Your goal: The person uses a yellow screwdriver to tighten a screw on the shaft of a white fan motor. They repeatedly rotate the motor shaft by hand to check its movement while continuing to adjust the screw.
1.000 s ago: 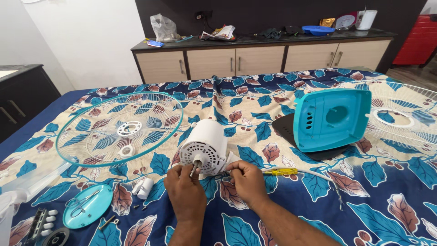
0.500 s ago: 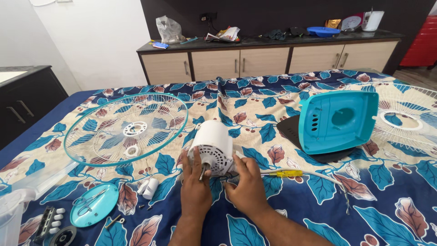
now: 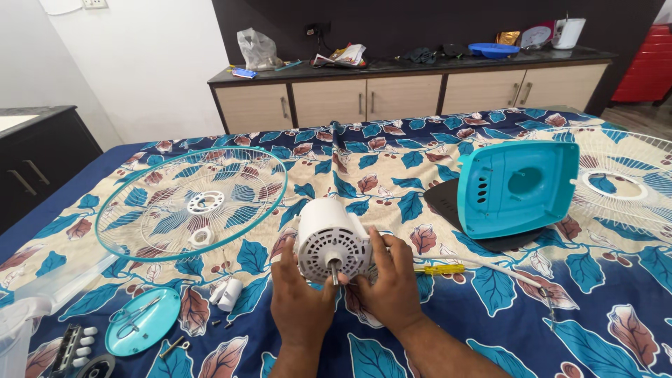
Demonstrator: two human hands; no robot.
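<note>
From the head view, your left hand [image 3: 299, 302] and right hand [image 3: 387, 280] wrap their fingers around the white fan motor [image 3: 332, 246] on the leaf-print bedspread [image 3: 490, 308], shaft toward you. It looks heavy, rigid, smooth; grip the casing, not the shaft.

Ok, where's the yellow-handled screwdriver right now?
In the head view, the yellow-handled screwdriver lies on the leaf-patterned bedspread just right of the right hand, in front of the teal fan housing and beside the white cord.
</note>
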